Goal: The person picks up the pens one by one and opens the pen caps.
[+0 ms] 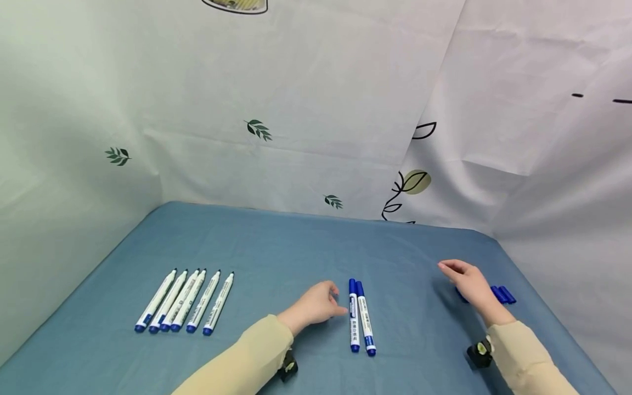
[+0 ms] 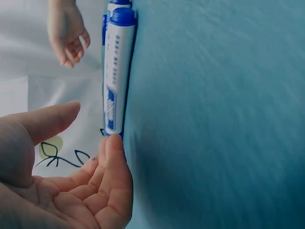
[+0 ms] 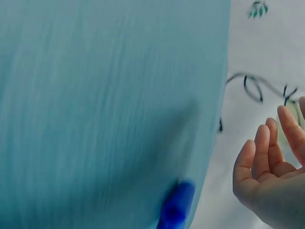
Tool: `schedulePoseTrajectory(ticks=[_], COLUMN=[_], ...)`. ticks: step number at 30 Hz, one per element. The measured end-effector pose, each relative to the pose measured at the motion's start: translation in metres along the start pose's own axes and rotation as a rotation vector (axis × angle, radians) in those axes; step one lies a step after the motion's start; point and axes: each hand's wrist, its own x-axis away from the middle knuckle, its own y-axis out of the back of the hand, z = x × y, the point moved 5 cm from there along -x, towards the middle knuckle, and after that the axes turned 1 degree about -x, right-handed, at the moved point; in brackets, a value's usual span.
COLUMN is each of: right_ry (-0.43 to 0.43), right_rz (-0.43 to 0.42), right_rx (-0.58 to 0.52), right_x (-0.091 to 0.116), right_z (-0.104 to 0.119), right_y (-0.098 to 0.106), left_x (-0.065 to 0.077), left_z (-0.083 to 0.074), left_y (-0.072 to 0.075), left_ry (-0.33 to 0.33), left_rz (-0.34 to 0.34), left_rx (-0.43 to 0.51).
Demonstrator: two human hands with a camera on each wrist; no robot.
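Two whiteboard markers with blue caps on, a left one (image 1: 354, 321) and a right one (image 1: 366, 323), lie side by side mid-table. Just left of them is my left hand (image 1: 316, 304), thumb and fingers apart with nothing between them. In the left wrist view, that hand's fingertips (image 2: 114, 143) appear close by the cap end of a marker (image 2: 119, 76); whether they touch it I cannot tell. My right hand (image 1: 471, 282) hovers over the right side of the table, fingers loosely bent and holding nothing. Beneath and beside it lie several blue marker caps (image 1: 506, 294), partly hidden.
Several uncapped white markers (image 1: 218, 304) lie in a slanting row at the left, dark tips toward the back. A blue cloth (image 1: 276, 241) covers the table. White patterned fabric (image 1: 306, 99) hangs along the back and sides.
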Motion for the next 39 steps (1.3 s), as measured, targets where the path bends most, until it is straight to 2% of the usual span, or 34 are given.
schedulePoseTrajectory(ticks=[8,18,28,32,39], right_ry=[0.026,0.028,0.056,0.053,0.059], right_rz=[0.07,0.111,0.123,0.132,0.154], right_rx=[-0.098,-0.164,-0.216,-0.224,-0.244], right_x=[0.002,0.004,0.008,0.007,0.007], right_z=[0.025,0.044,0.056,0.06,0.064], right_y=[-0.027,-0.056,-0.074,-0.079,-0.083], left_x=[-0.003,-0.008,-0.011,-0.012,-0.012], left_z=[-0.011,-0.013,-0.019,-0.019,-0.018], left_y=[-0.011,-0.018,-0.023,-0.024,-0.023], left_ry=[0.011,0.032,0.022,0.024,0.041], left_rz=[-0.003,-0.032,-0.048,-0.034,-0.009], left_rx=[-0.055,-0.115,-0.284,-0.289,-0.229])
